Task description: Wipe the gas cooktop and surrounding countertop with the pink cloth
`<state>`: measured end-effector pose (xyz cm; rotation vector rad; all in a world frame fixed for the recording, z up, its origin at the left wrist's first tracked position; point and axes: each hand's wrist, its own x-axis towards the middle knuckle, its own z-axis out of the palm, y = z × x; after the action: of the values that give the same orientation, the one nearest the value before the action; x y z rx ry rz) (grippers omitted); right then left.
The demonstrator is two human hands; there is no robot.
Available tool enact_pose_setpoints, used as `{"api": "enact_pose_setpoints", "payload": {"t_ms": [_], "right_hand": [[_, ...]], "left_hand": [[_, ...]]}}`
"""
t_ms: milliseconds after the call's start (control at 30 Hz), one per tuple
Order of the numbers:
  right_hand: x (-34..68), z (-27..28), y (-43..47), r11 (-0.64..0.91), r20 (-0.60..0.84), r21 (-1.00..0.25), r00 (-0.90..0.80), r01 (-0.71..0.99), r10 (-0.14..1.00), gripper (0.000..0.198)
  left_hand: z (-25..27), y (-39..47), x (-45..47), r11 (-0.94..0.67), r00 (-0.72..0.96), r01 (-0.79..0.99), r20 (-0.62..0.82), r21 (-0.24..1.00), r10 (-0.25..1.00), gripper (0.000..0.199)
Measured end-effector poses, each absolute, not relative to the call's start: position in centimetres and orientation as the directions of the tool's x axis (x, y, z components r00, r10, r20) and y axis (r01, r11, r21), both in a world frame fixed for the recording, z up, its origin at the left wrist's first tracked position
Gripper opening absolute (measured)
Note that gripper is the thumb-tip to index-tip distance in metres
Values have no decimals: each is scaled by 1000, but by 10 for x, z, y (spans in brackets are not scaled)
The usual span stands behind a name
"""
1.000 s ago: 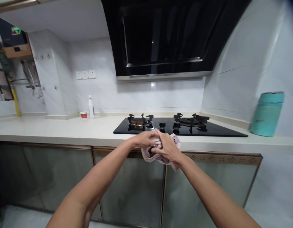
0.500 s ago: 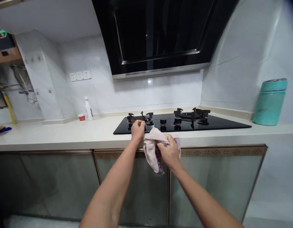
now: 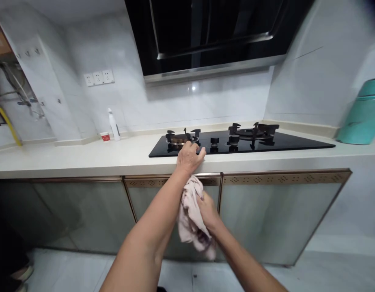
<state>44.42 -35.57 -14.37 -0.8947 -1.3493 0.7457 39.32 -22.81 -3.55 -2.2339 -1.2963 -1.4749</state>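
My right hand point(image 3: 208, 209) is closed round a pale pink cloth point(image 3: 192, 211) that hangs in front of the cabinet doors; its purple-marked lower end is blurred. The cloth's upper part lies against the underside of my left forearm. My left hand point(image 3: 189, 157) is at the front edge of the black glass gas hob point(image 3: 285, 142), fingers apart and bent towards the left burner point(image 3: 177, 140). Whether its fingertips touch the glass cannot be made out. Two black knobs point(image 3: 233, 140) stand right of that hand, before the right burner point(image 3: 248, 132).
A black range hood point(image 3: 212, 32) hangs above the hob. On the pale counter point(image 3: 68, 158), a white spray bottle point(image 3: 113, 125) and a red-and-white cup point(image 3: 105, 136) stand left. A turquoise canister point(image 3: 362, 115) stands right. Another person's foot point(image 3: 23, 273) shows at lower left.
My left hand has opened from a closed pose and moved a little right. My right hand has drawn the cloth down off the counter edge, beneath my left forearm. The view has tilted down.
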Motion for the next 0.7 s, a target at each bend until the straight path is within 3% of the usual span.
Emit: {"api": "enact_pose_setpoints", "payload": {"t_ms": [33, 100, 167, 300, 500, 600, 700], "right_hand": [[461, -139, -359, 478, 507, -849, 89, 226, 858, 26], [493, -118, -362, 449, 594, -664, 56, 598, 803, 22], [518, -84, -357, 394, 705, -455, 53, 799, 708, 29], [543, -25, -323, 311, 837, -273, 65, 910, 543, 49], [537, -24, -283, 125, 660, -91, -35, 988, 750, 29], [536, -30, -283, 104, 649, -52, -46, 993, 759, 28], [536, -33, -286, 109, 682, -55, -42, 993, 730, 28]], "left_hand": [[-37, -228, 395, -604, 159, 754, 819, 261, 552, 21], [-38, -227, 396, -583, 168, 776, 812, 241, 559, 24], [-35, -225, 396, -570, 149, 771, 790, 283, 594, 25], [-25, -219, 389, -630, 64, 661, 807, 406, 587, 20], [-28, -280, 381, -795, -97, 389, 879, 465, 466, 13], [-36, -359, 379, -809, 113, -56, 809, 585, 577, 18], [-36, -437, 372, -596, 349, -415, 725, 687, 593, 53]]}}
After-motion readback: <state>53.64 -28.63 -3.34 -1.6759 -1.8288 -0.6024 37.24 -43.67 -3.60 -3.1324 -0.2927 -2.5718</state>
